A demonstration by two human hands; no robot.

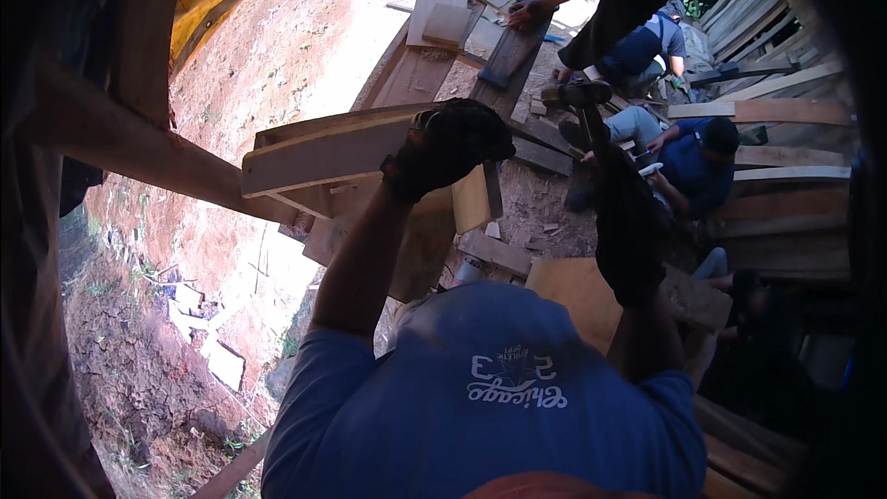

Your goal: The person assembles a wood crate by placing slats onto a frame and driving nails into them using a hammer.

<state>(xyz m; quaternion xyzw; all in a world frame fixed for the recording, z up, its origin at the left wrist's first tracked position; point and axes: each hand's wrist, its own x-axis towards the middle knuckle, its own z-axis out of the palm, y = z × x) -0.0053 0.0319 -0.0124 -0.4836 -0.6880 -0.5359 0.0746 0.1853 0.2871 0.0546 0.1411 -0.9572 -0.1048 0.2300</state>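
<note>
1. Evidently, we had our gloved left hand (457, 143) at the right-hand end of the wooden frame (323, 159); its fingers looked bent, but against the dark glove we could not tell whether they gripped the wood.
2. We held a hammer (578, 94) in our gloved right hand (628, 236), fingers closed round its handle, its head raised and apart from the frame.
3. We saw the frame by the near end of the plank bench (416, 79); whether it rested there, we could not tell.
4. We saw pale boards (442, 20) toward the bench's far end, and a co-worker's hand (527, 11) on a dark board (511, 57) along its right edge.
</note>
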